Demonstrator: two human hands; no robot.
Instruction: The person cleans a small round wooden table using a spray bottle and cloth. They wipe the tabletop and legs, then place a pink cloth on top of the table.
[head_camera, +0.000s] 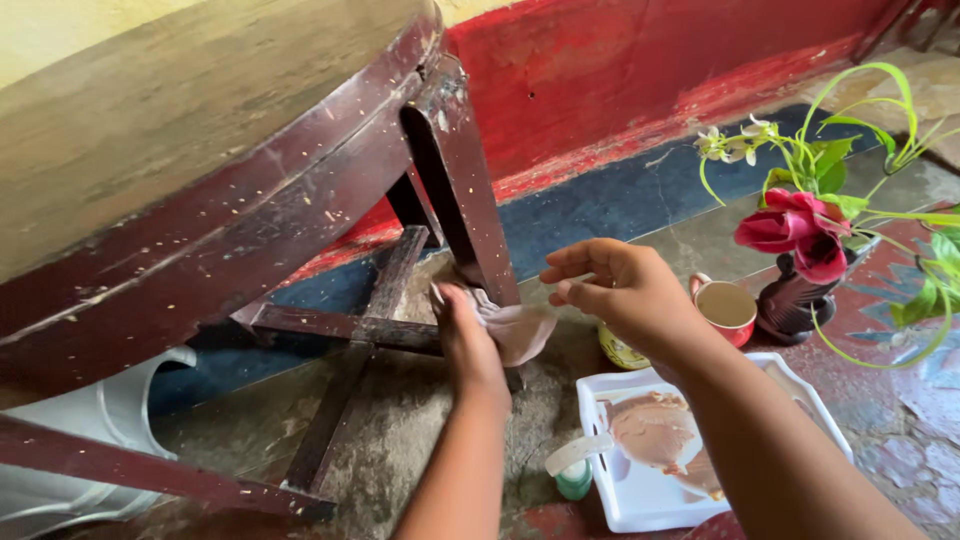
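The left hand (465, 335) is closed around a crumpled pale cloth (515, 328), pressing it against the lower part of a dark wooden leg (465, 185) of the table (150, 130), just above where the crossbars (345, 325) meet it. The right hand (615, 290) hovers just beside the cloth, its fingers loosely curled and apart, gripping nothing; whether its fingertips brush the cloth I cannot tell.

The table is round, its top worn and dull, its dark rim speckled with pale flecks. It stands on a rough grey concrete floor (400, 420). Behind it runs a red-painted wall (620, 60) with a blue band along its foot.

On the floor near the right forearm lies a white tray (625, 500) holding a brownish smeared mass. A small green bottle with a pale cap (574, 470) leans at its left edge. Beyond it sit a red cup (728, 310) and a dark vase (790, 300) with a red flower (795, 230) and green leaves.

A yellowish container (620, 352) is mostly hidden under the right hand. A whitish plastic thing (90, 420) beneath the table is cut off and hard to make out.
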